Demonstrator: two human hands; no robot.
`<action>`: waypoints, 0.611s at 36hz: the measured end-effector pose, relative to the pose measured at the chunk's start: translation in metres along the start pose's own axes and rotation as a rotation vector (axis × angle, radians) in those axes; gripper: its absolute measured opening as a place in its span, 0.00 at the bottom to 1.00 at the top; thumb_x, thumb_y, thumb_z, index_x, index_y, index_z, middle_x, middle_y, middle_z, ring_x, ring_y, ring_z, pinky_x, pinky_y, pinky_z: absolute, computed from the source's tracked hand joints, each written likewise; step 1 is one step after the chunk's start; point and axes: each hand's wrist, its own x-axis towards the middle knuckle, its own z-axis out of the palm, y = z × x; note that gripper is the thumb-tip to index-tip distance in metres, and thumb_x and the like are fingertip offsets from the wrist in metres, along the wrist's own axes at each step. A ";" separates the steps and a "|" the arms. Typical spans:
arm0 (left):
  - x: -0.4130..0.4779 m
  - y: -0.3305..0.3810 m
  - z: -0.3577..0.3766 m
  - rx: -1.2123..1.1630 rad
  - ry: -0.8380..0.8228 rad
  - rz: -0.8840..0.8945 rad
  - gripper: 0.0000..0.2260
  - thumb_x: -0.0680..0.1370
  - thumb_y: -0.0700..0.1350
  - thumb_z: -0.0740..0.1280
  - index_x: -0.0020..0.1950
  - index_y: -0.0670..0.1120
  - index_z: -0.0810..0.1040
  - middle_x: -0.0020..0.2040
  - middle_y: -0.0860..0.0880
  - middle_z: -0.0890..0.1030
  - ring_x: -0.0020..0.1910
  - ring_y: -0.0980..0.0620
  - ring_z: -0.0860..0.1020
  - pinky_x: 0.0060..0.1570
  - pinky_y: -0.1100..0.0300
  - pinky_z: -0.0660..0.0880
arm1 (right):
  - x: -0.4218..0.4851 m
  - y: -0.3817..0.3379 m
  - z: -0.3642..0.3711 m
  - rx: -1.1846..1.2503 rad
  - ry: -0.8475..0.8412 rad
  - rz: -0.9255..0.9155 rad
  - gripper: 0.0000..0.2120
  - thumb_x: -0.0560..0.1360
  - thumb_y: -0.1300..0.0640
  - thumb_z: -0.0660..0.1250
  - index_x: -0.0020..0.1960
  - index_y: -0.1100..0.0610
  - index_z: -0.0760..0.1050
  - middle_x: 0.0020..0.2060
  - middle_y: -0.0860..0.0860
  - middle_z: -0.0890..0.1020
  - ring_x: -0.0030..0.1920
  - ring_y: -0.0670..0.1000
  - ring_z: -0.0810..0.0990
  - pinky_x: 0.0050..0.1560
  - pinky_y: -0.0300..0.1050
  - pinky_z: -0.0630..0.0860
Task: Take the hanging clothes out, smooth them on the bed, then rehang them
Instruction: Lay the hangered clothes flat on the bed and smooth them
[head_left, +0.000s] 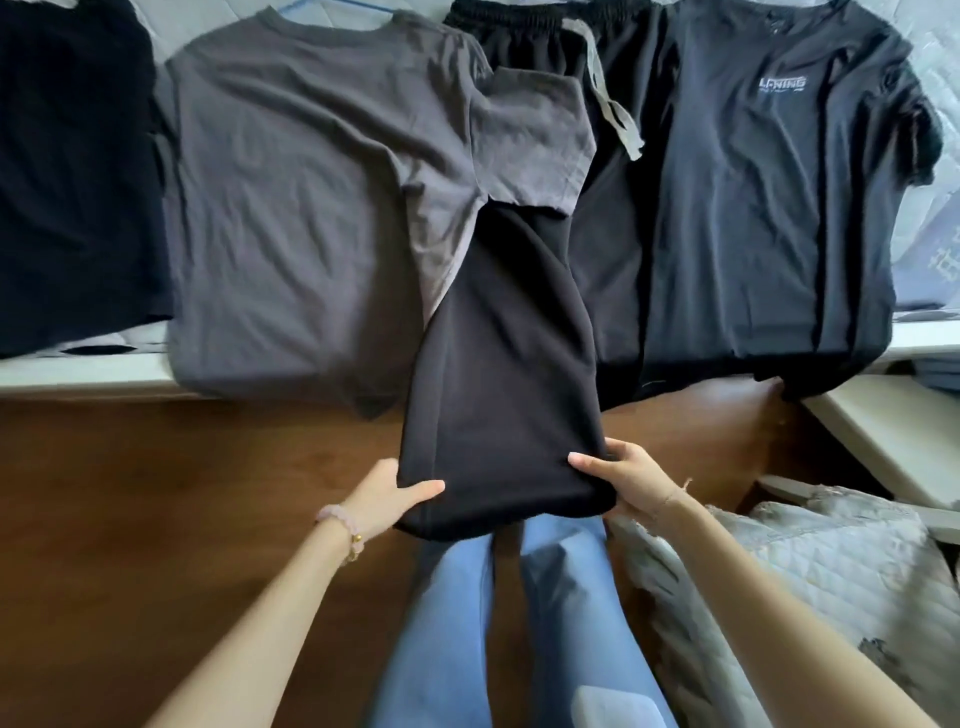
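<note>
Black trousers (509, 364) with a grey drawstring lie across the bed, and their leg ends hang over the bed edge toward me. My left hand (387, 499) grips the left corner of the leg hem, thumb on top. My right hand (618, 480) grips the right corner the same way. A grey T-shirt (301, 208) lies flat to the left, its sleeve overlapping the trousers. A black T-shirt with a white logo (769, 208) lies to the right. Another black garment (72, 182) lies at the far left.
The white bed edge (78, 371) runs across the view above a brown wooden floor (156, 493). A grey quilted cover (810, 582) is heaped at the lower right. My legs in blue jeans (519, 623) stand below the trousers.
</note>
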 end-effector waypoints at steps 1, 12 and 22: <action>0.005 -0.009 0.004 0.035 0.039 -0.018 0.17 0.71 0.54 0.72 0.52 0.44 0.78 0.50 0.48 0.83 0.48 0.52 0.79 0.52 0.58 0.75 | 0.002 0.005 0.004 -0.089 0.066 -0.011 0.13 0.69 0.58 0.74 0.52 0.60 0.78 0.40 0.51 0.83 0.33 0.42 0.82 0.29 0.33 0.76; 0.029 -0.042 0.021 0.236 0.151 -0.146 0.04 0.76 0.39 0.66 0.50 0.42 0.74 0.40 0.43 0.79 0.46 0.43 0.79 0.46 0.57 0.72 | 0.036 0.028 0.018 -0.429 0.270 0.121 0.17 0.73 0.65 0.66 0.62 0.63 0.71 0.55 0.60 0.78 0.56 0.58 0.77 0.48 0.44 0.70; 0.046 0.052 0.015 0.266 0.331 -0.018 0.11 0.77 0.38 0.62 0.57 0.41 0.79 0.54 0.41 0.83 0.57 0.43 0.78 0.54 0.61 0.72 | 0.058 -0.016 -0.028 -0.330 0.345 0.037 0.12 0.72 0.64 0.66 0.56 0.59 0.77 0.43 0.55 0.81 0.37 0.47 0.77 0.35 0.37 0.71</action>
